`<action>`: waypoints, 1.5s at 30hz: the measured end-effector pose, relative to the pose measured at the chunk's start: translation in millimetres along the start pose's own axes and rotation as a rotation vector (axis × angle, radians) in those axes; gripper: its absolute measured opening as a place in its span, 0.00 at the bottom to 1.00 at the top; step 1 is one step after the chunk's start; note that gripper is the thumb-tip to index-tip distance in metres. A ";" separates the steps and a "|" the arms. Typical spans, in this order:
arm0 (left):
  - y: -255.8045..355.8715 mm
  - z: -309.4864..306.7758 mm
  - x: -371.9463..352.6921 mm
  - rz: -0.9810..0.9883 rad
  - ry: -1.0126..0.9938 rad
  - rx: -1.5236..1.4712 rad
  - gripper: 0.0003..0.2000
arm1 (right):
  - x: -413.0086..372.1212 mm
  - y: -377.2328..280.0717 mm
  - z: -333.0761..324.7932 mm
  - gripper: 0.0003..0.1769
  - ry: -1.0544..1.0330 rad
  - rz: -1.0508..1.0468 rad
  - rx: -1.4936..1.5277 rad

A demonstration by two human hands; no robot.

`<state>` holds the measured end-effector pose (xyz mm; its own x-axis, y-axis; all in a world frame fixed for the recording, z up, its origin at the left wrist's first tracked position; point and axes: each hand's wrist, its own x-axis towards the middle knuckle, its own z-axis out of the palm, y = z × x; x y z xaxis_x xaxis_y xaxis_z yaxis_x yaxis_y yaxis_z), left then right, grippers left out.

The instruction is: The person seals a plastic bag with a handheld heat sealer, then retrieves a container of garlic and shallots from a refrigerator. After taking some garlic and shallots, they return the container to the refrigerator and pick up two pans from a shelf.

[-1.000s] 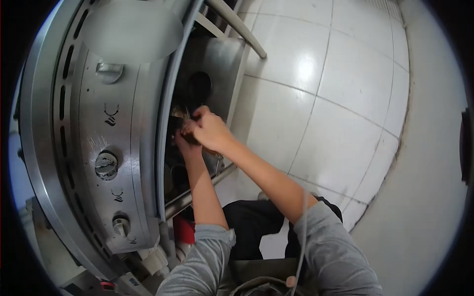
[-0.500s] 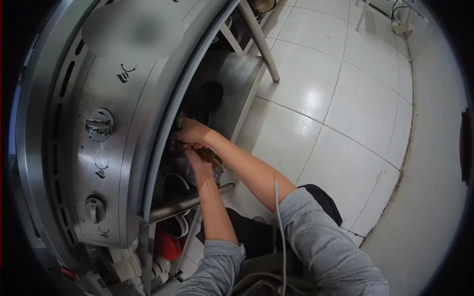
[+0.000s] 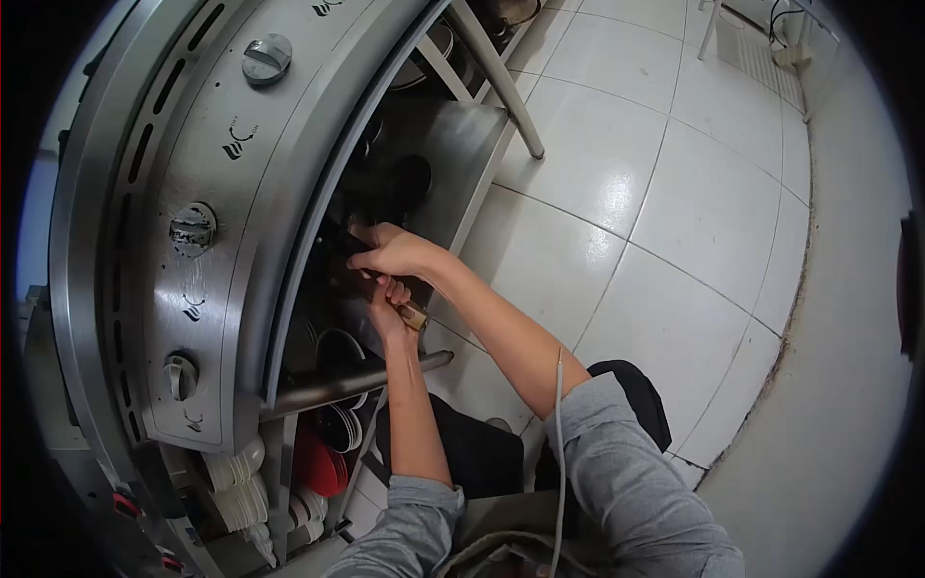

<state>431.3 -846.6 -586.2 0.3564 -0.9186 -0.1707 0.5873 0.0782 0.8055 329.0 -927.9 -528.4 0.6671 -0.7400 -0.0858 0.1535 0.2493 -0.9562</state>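
My left hand (image 3: 388, 301) is closed around a brown-handled thing (image 3: 414, 316), whose yellowish end sticks out below the fingers. Just above it, my right hand (image 3: 395, 252) reaches under the stove's front edge, fingers bent against a dark shape in the shadow; what it holds I cannot tell. Both hands are close together over the metal lower shelf (image 3: 462, 144). A round black pan (image 3: 409, 181) lies on that shelf, beyond my right hand.
The steel stove front (image 3: 217, 318) with knobs (image 3: 193, 229) rises to the left. A metal bar (image 3: 337, 395) crosses below my hands. Red plates (image 3: 318, 462) and stacked white dishes (image 3: 241, 501) stand lower down. White floor tiles (image 3: 617, 193) lie to the right.
My right hand has shifted slightly and shows more of its fingers. My left fingers are now visible around the brown handle, less of which shows. The view has moved a little.
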 end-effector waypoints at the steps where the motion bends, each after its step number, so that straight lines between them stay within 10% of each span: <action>1: 1.1 2.7 -6.9 0.014 0.018 0.095 0.05 | -2.0 2.9 -1.0 0.17 0.009 -0.125 0.079; 23: -4.8 -3.2 -59.5 0.056 0.064 0.262 0.07 | -118.6 10.1 -76.5 0.11 0.299 -0.118 0.053; 45: 0.7 -70.1 -298.4 -0.543 -0.175 0.623 0.09 | -125.4 -1.3 -92.5 0.11 0.318 -0.145 -0.026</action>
<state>376.4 -545.3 -574.5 -0.0081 -0.8176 -0.5757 0.1184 -0.5725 0.8113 177.7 -893.2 -542.3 0.3791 -0.9250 -0.0276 0.2089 0.1146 -0.9712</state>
